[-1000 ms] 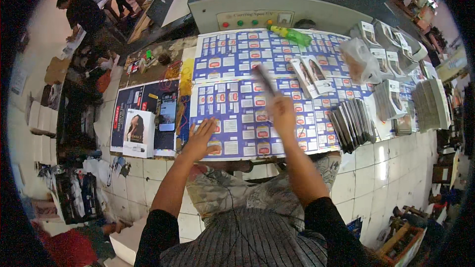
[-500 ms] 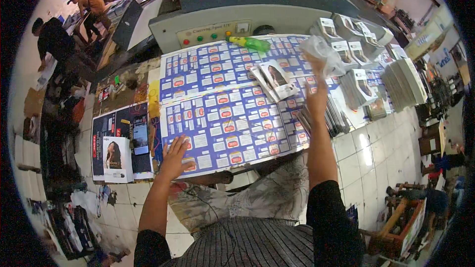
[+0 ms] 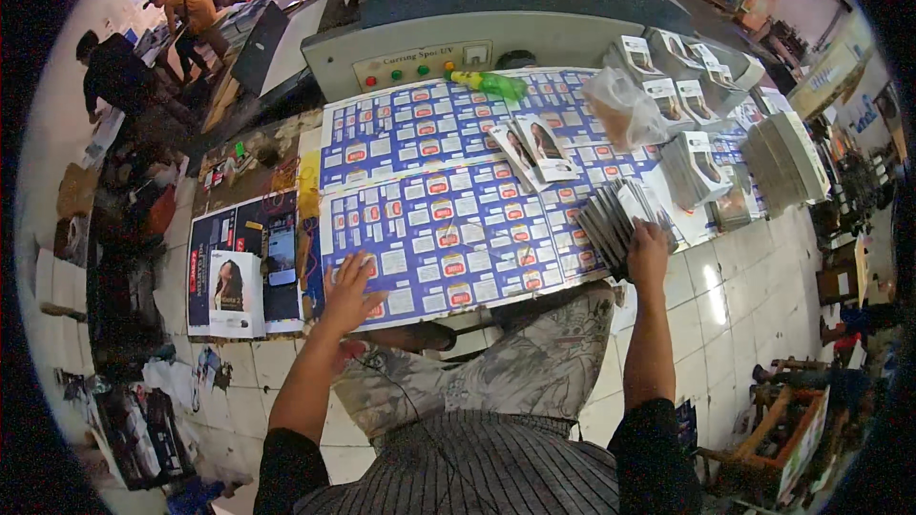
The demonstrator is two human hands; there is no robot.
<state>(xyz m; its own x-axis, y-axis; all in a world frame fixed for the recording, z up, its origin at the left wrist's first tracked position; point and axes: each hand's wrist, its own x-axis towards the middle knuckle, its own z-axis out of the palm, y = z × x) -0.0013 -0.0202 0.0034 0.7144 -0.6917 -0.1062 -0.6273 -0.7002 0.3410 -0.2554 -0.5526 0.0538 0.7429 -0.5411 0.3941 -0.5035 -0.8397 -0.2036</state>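
Note:
My left hand point(image 3: 351, 291) lies flat with fingers spread on the blue printed sheet point(image 3: 410, 272) at the table's near left. At the near right, my right hand point(image 3: 649, 248) has its fingers closed on the edge of a fanned stack of flat printed cards point(image 3: 611, 219). Part of that stack is hidden beneath the hand. Two white cards with printed portraits point(image 3: 544, 148) overlap in the middle of the sheets, beyond the fanned stack. A crumpled clear plastic bag point(image 3: 625, 110) sits farther back.
Stacks of white printed cards point(image 3: 697, 169) and a tall pile point(image 3: 787, 160) fill the right side. A green bottle point(image 3: 501, 86) lies by the machine panel point(image 3: 420, 62). On the left are a white stack point(image 3: 237, 296) and a phone point(image 3: 281, 256). Two people point(image 3: 186, 24) work at far left.
My right hand has come back toward me from near the plastic bag and closed on the fanned cards. My left hand stays on the sheet. The view has shifted slightly.

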